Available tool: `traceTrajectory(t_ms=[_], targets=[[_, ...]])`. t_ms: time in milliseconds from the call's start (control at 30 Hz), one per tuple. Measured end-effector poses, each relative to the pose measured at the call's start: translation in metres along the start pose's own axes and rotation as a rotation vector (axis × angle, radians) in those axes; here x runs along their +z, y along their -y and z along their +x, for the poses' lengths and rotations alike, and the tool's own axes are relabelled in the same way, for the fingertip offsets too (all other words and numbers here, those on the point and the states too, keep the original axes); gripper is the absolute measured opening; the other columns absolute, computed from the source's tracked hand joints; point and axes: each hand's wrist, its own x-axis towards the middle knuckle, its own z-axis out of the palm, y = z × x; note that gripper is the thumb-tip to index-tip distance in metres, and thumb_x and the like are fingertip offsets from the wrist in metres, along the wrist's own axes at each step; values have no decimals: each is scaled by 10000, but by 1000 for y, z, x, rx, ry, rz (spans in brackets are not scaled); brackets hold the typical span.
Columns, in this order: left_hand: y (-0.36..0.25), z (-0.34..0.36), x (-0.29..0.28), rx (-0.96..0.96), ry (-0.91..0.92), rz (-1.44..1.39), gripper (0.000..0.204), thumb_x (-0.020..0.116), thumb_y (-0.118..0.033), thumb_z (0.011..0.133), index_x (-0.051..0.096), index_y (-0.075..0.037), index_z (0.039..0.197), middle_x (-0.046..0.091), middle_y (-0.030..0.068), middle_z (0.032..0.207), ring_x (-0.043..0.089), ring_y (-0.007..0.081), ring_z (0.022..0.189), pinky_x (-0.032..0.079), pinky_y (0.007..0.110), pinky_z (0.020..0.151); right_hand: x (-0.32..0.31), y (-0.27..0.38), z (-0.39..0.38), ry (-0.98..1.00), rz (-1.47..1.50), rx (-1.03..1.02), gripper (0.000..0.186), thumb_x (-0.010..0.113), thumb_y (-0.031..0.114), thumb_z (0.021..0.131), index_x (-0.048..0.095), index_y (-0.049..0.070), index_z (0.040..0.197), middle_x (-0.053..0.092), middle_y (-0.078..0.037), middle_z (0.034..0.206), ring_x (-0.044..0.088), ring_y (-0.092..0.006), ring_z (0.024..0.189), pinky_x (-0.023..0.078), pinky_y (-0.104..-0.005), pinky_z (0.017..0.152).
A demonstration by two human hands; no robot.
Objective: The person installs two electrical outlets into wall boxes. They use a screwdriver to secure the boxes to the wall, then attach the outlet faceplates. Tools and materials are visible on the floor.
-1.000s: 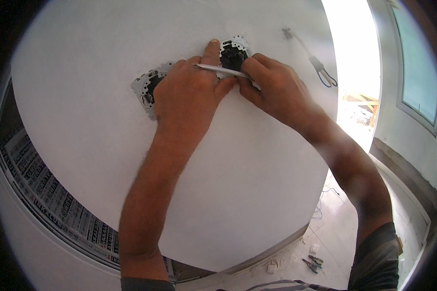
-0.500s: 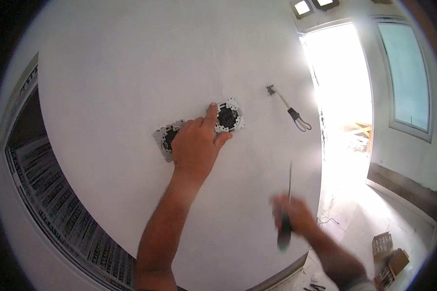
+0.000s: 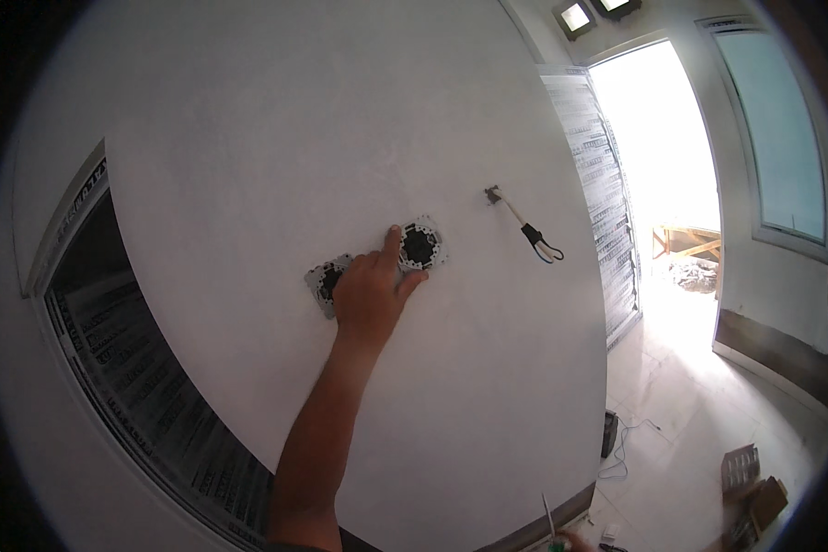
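My left hand [image 3: 368, 294] rests on two metal socket frames with black centres on the white wall, its index finger and thumb bracing the right frame [image 3: 419, 247]. The left frame [image 3: 323, 281] is partly covered by my curled fingers. At the bottom edge my right hand [image 3: 575, 542] is mostly out of view, holding a screwdriver [image 3: 547, 515] with its thin shaft upright. Right of the frames, a white cable with a taped dark end [image 3: 531, 235] hangs from a small wall hole [image 3: 492, 196].
A film-covered door [image 3: 589, 184] stands beside the bright doorway, with a window [image 3: 773, 138] to its right and wooden pieces [image 3: 685, 244] outside. Cardboard boxes [image 3: 765, 506], a dark object [image 3: 609, 432] and thin wire [image 3: 624, 446] lie on the tiled floor. A dark opening [image 3: 156, 386] curves along the left.
My right hand has left the frames, dropping down and right to the lower edge with the screwdriver. My left hand stays on the frames. The view has tilted up, showing more wall and doorway.
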Motion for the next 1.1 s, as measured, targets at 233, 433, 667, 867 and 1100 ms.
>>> traceTrajectory(t_ms=[233,433,667,867,1100], targets=[[1,6,1,49,10,12,783,806,-467,822,551,-56,1437,714,109,930,698,262,875,578,376,710,-108,186,15,-558,-509,-770,671,752,106,782,538,58,1416,616,-212,1070,626,-381,1024,513,-466,924],[5,4,3,48,15,10,800,813,-478,811,554,-52,1437,733,138,986,715,271,911,592,368,712,-100,315,29,-773,-591,-1265,404,739,-31,838,660,36,1228,669,-175,1162,714,-292,968,606,-366,796],[0,4,-2,19,25,17,803,818,-464,812,550,-48,1444,740,155,1033,724,280,947,597,364,766,-89,358,46,-854,-806,-1386,365,753,-41,829,684,17,1183,674,-150,1146,703,-250,932,619,-364,782],[0,5,-2,-13,71,-5,798,828,-452,812,553,-47,1442,744,156,1066,729,264,984,603,363,786,-90,359,54,-857,-779,-1374,327,754,-34,836,692,0,1156,679,-154,1140,717,-239,942,633,-341,759],[1,4,-2,5,38,-16,798,843,-435,807,554,-44,1440,742,179,1085,736,282,980,608,367,806,-91,361,57,-839,-753,-1372,282,748,-22,849,693,-15,1125,684,-162,1118,725,-240,952,648,-336,756]])
